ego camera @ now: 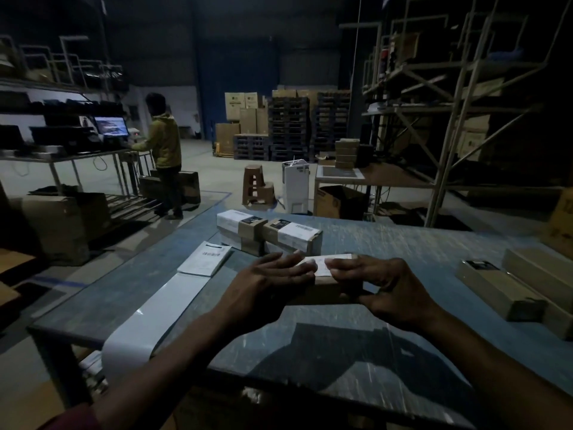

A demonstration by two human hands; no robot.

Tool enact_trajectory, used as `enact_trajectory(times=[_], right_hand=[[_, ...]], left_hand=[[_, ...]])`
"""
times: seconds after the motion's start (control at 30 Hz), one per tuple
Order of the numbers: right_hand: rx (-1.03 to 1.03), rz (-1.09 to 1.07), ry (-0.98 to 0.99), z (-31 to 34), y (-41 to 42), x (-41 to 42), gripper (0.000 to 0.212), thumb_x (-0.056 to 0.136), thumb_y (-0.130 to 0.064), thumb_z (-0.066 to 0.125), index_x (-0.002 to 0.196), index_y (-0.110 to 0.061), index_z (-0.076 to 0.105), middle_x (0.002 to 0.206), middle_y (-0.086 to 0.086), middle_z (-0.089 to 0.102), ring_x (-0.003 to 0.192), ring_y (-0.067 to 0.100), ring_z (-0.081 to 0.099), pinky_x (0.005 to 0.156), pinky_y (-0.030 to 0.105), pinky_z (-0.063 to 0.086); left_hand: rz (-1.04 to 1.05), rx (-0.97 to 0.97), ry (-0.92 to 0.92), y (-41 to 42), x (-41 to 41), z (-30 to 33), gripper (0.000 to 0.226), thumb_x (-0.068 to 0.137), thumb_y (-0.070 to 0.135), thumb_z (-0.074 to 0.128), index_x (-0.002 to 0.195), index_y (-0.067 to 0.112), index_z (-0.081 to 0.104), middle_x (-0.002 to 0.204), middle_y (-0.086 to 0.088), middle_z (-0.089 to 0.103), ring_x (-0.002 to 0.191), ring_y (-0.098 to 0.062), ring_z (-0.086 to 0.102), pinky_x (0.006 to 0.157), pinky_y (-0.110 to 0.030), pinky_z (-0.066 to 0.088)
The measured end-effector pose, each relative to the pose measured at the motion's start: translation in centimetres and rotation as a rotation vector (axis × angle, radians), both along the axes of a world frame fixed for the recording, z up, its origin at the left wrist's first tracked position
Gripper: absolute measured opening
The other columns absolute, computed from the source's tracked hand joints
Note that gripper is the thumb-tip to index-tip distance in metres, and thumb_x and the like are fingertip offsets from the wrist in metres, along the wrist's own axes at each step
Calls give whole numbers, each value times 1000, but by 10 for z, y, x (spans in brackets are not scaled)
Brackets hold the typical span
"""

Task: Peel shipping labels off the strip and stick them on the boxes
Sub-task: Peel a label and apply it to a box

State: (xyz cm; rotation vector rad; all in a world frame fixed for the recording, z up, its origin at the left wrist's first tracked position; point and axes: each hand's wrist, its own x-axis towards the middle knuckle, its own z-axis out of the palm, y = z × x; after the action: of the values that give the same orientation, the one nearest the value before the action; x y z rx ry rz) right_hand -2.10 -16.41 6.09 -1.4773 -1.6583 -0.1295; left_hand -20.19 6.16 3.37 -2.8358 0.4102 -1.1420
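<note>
Head view: both hands on box [328,288], long axis left-right; left hand [266,282] flat, straight fingers pressing label [325,265]; right hand [381,287] fingers curled, gripping box end.

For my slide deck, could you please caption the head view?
Left hand and right hand press a shipping label onto a box on the table.

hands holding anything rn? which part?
Left hand lies flat on the left end of a box, fingers straight. Right hand pinches the white label on the box top at its right edge.
</note>
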Motion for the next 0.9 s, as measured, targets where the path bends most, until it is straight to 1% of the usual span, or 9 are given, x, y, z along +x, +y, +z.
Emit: enact_trajectory(times=[0.1,0.17,0.3,0.4,0.5,0.6,0.67,0.8,0.9], right_hand=[[17,20,-42,2,5,1,53,79,10,83,125,-15,75,138,-5,69,136,14,59,110,35,51],[26,40,-54,-1,8,0,54,79,14,81,125,-12,75,138,-3,69,137,15,58,112,34,50],[100,26,-59,-10,9,-3,47,79,5,86,122,-9,76,136,0,69,133,14,62,109,30,51],[133,1,-55,-13,7,-3,43,79,-7,89,120,-13,77,133,-3,70,131,11,63,108,29,52],[127,-4,-47,-14,9,-3,39,82,-26,80,120,-14,76,132,-3,71,131,10,62,108,31,52],[112,11,-22,-16,9,-1,39,82,-25,79,120,-14,76,133,-2,71,131,12,63,108,34,54],[113,6,-24,-18,8,2,41,80,-14,85,120,-15,76,133,-2,71,132,14,63,107,36,54],[92,26,-45,-22,5,5,49,74,9,87,118,-12,77,131,0,72,131,17,64,110,42,53],[110,39,-48,-26,2,6,47,74,9,88,116,-9,78,131,2,73,130,20,64,108,46,54]], left_hand=[[53,-74,115,-3,6,2,81,99,29,59,165,27,12,170,3,25,159,-11,16,128,-48,27],[62,-41,185,-5,10,-1,94,98,27,60,166,27,-5,174,3,10,161,-10,5,129,-48,23],[36,30,108,-1,10,-4,71,100,17,53,164,20,22,170,-5,26,158,-15,21,124,-47,34],[-21,62,-103,-3,6,-12,53,98,12,69,149,11,53,154,-10,53,146,-20,48,114,-45,48],[-60,73,-310,-4,-1,-17,40,91,12,81,129,6,71,137,-11,68,131,-20,63,103,-43,56],[-62,82,-373,-7,-5,-19,36,89,14,84,122,4,75,132,-10,71,126,-18,67,101,-44,57],[6,95,-362,-7,-2,-18,45,92,23,81,132,5,69,140,-11,66,132,-18,62,108,-48,52],[86,131,-102,2,6,-14,69,97,41,71,153,9,48,159,-11,46,148,-20,45,112,-49,48],[46,196,-195,5,8,-21,52,99,34,72,144,11,60,150,-8,57,141,-20,53,109,-49,51]])
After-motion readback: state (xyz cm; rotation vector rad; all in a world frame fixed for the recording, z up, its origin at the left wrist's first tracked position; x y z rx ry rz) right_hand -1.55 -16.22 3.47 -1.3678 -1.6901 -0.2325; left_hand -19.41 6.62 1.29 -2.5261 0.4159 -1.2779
